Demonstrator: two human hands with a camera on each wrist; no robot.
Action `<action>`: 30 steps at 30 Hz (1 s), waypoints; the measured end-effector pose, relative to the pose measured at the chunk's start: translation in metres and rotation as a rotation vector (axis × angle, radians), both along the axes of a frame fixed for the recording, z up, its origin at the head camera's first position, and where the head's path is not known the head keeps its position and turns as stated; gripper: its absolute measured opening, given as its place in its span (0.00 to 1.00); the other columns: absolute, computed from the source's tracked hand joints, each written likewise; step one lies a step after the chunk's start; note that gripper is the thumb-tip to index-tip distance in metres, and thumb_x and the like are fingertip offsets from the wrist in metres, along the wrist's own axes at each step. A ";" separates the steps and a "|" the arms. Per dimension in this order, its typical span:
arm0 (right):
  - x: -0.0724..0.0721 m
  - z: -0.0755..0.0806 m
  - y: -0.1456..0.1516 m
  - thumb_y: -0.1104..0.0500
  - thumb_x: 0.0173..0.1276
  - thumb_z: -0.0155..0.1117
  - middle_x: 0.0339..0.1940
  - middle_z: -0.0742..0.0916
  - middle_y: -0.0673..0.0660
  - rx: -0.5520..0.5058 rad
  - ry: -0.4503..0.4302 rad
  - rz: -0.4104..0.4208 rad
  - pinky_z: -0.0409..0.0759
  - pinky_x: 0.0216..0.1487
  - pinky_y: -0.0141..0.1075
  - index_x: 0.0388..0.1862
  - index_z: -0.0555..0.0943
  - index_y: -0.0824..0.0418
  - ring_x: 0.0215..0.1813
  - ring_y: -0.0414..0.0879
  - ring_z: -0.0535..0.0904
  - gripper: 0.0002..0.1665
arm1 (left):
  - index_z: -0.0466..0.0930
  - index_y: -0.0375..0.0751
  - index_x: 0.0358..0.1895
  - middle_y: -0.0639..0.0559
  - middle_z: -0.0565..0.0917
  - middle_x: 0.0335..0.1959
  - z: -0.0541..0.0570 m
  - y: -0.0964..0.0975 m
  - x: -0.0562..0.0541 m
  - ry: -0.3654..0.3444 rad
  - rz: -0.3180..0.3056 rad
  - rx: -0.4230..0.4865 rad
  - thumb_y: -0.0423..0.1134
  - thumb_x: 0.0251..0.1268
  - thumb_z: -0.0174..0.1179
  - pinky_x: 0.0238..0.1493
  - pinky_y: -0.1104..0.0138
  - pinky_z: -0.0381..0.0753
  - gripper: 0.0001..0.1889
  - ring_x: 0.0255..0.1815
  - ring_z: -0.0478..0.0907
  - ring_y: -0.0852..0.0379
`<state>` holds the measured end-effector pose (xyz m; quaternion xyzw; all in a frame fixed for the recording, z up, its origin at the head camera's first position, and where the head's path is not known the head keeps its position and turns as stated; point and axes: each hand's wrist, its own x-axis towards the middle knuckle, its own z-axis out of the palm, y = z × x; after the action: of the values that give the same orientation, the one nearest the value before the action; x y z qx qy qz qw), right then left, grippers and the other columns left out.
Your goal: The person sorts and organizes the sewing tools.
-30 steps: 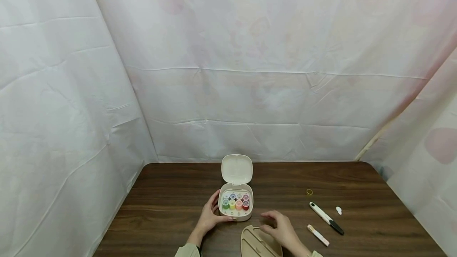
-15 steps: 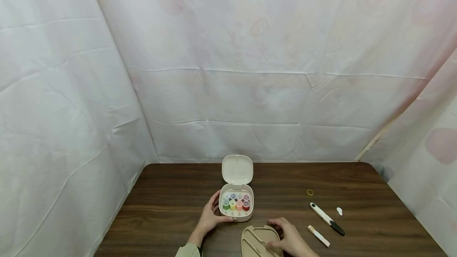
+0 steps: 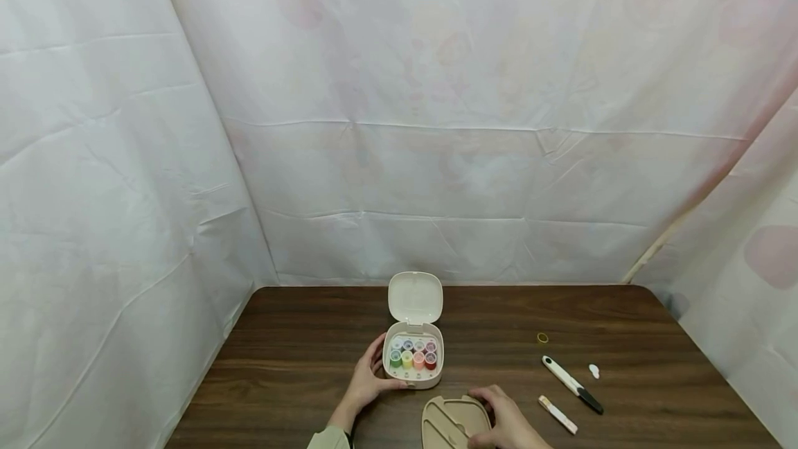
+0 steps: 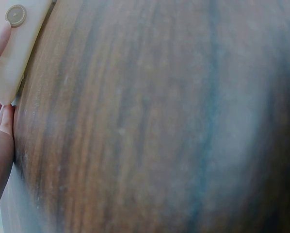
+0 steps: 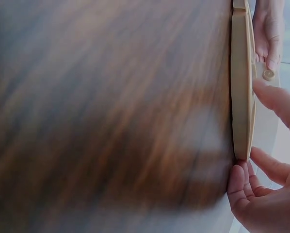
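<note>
A cream sewing box (image 3: 430, 384) stands on the table with its lid (image 3: 415, 296) raised at the back. Several coloured thread spools (image 3: 407, 359) stand inside it. My left hand (image 3: 364, 383) grips the box, fingers along its left side and thumb at the front, by the round button latch (image 4: 15, 16). Nearer to me lies a flat beige tray (image 3: 444, 425) with grooves, cut off by the bottom of the head view. My right hand (image 3: 508, 425) holds this tray by its right edge. In the right wrist view, the thumb is over its top and the fingers are at its end.
On the dark wooden table (image 3: 280, 366), to the right, lie a white tool with a black end (image 3: 570, 383), a short white stick (image 3: 557, 414), a small yellow ring (image 3: 542, 338) and a small white piece (image 3: 594, 371). Pale cloth (image 3: 436, 123) hangs behind.
My right hand has moved from above the tray's upper edge to its right edge and taken hold there. The left hand has stayed on the box.
</note>
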<state>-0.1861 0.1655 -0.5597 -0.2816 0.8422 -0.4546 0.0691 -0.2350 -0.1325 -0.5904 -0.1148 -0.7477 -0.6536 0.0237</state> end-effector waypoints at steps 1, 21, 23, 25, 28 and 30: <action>0.000 0.000 0.000 0.57 0.37 0.76 0.40 0.74 0.56 0.004 0.000 -0.004 0.71 0.31 0.31 0.49 0.72 0.70 0.34 0.41 0.70 0.38 | 0.52 0.34 0.66 0.36 0.59 0.64 -0.003 0.000 -0.001 0.001 0.001 -0.005 0.33 0.30 0.75 0.56 0.71 0.64 0.53 0.63 0.57 0.43; 0.005 0.001 -0.013 0.61 0.28 0.75 0.36 0.76 0.55 0.147 0.176 -0.117 0.74 0.34 0.33 0.41 0.76 0.70 0.35 0.45 0.72 0.35 | 0.49 0.27 0.65 0.30 0.57 0.63 0.023 0.003 0.009 -0.019 -0.020 -0.003 0.31 0.31 0.74 0.57 0.69 0.63 0.53 0.63 0.55 0.38; 0.005 0.000 -0.014 0.60 0.28 0.75 0.36 0.76 0.54 0.143 0.210 -0.118 0.74 0.34 0.33 0.40 0.76 0.70 0.35 0.45 0.72 0.35 | 0.49 0.27 0.65 0.31 0.57 0.63 0.018 0.002 0.008 -0.012 -0.022 0.005 0.31 0.31 0.74 0.56 0.69 0.63 0.53 0.63 0.55 0.38; 0.005 -0.001 -0.014 0.60 0.27 0.75 0.35 0.76 0.54 0.139 0.255 -0.122 0.74 0.33 0.33 0.39 0.77 0.70 0.35 0.44 0.72 0.34 | 0.49 0.28 0.65 0.32 0.57 0.63 0.011 0.001 0.004 -0.010 -0.020 0.007 0.32 0.30 0.74 0.57 0.68 0.63 0.54 0.63 0.55 0.39; 0.006 0.000 -0.016 0.59 0.26 0.75 0.34 0.76 0.53 0.131 0.293 -0.132 0.74 0.32 0.32 0.38 0.77 0.70 0.34 0.43 0.72 0.34 | 0.50 0.32 0.66 0.35 0.57 0.64 0.000 -0.001 -0.001 -0.012 -0.010 -0.001 0.33 0.30 0.75 0.58 0.67 0.63 0.54 0.63 0.55 0.42; 0.007 0.002 -0.018 0.60 0.25 0.75 0.34 0.76 0.52 0.128 0.292 -0.143 0.73 0.31 0.32 0.38 0.77 0.69 0.33 0.42 0.72 0.34 | 0.51 0.35 0.66 0.37 0.58 0.65 -0.006 -0.001 -0.003 -0.018 0.000 -0.009 0.34 0.30 0.75 0.59 0.66 0.63 0.54 0.64 0.56 0.44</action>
<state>-0.1787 0.1480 -0.5572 -0.2787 0.8885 -0.3580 -0.0685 -0.2383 -0.1340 -0.5965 -0.1089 -0.7508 -0.6513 0.0162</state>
